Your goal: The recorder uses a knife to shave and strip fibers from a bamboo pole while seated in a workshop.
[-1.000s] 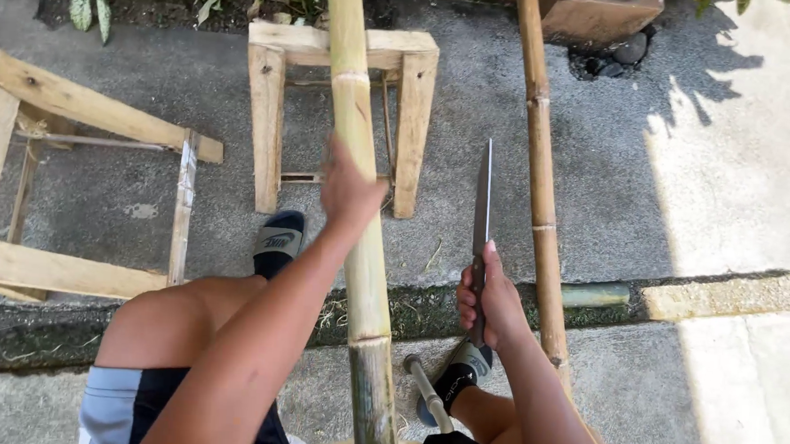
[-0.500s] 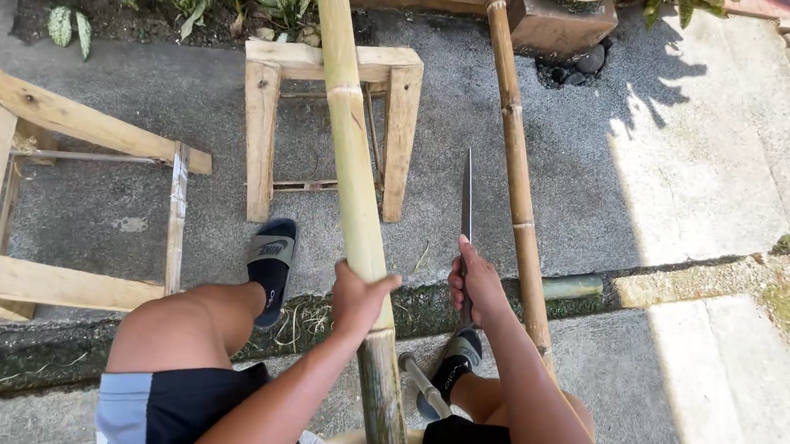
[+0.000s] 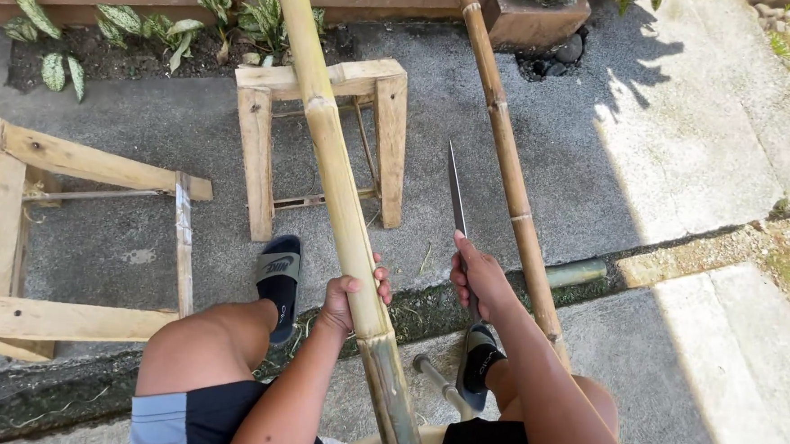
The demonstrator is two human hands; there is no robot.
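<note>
A: What did the left hand (image 3: 348, 293) have?

B: It was wrapped around the thick bamboo pole (image 3: 338, 192), fingers curled over the right side of it, gripping just above a node. Closed tight on it.

A: And where did that pole run?

B: From between the person's knees, up and away across the top of the wooden stool (image 3: 323, 137), and out of the top of the frame. Its lower part was greener, the rest pale yellow.

A: The right hand (image 3: 479, 282)?

B: Closed around the handle of a long knife (image 3: 457, 198). The blade pointed up and away, standing just right of the pole and not touching it.

A: Anything beside the knife?

B: A thinner pole (image 3: 506, 165), lying on the ground to the right of the blade, nearly parallel to the thick one, reaching past the right knee.

A: The feet?

B: Both in black slides. The left one (image 3: 278, 279) sat beside the stool's leg; the right one (image 3: 478, 361) was under the right forearm. A wooden frame (image 3: 16, 229) stood well off to the left, on the concrete.
</note>
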